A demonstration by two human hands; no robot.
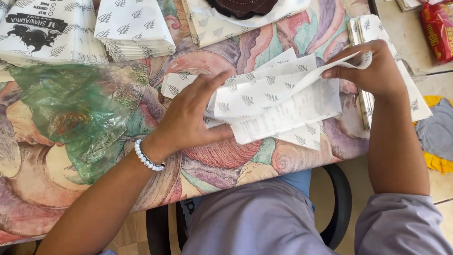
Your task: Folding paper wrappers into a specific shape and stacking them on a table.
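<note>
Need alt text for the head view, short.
Left hand presses flat on white leaf-printed paper sheets while the right hand pinches and lifts their far edge. They lie on a swirl-patterned tablecloth, beside a green plastic bag.

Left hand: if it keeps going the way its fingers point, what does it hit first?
The left hand lies flat on the white leaf-print paper sheets, fingers pointing up and right. Straight on, it would likely slide along those sheets first, then reach the paper-lined tray at the table's far edge. Depth is unclear.
</note>
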